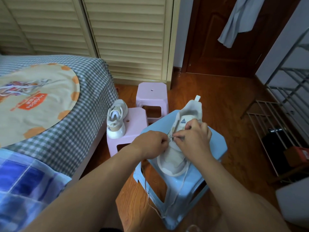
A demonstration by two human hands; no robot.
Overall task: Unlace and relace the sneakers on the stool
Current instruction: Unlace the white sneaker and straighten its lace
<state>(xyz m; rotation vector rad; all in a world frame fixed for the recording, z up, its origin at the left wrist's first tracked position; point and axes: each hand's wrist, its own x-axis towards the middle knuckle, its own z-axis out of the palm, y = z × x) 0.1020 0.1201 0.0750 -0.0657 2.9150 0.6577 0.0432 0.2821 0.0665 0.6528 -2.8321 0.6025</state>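
Item: white fabric sneaker [173,156] on light-blue plastic stool [215,148], centre frame. I see my left hand [150,144] and right hand [194,139], each grip pinching thin white lace [173,136]. Second white sneaker [115,121] on pink plastic stool [133,129], ten o'clock.

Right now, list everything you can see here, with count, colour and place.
sneakers: 2, white; one on the blue stool, one on the near pink stool
blue stool: 1, centre
pink stools: 2; near, far
lace: white, hanging off the blue stool
bed: 1, checked cover, left
loose laces: white, on the bed
louvred doors: cream, behind
wooden door: brown
metal rack: right
hands: left, right, both pinching the lace at the sneaker's eyelets
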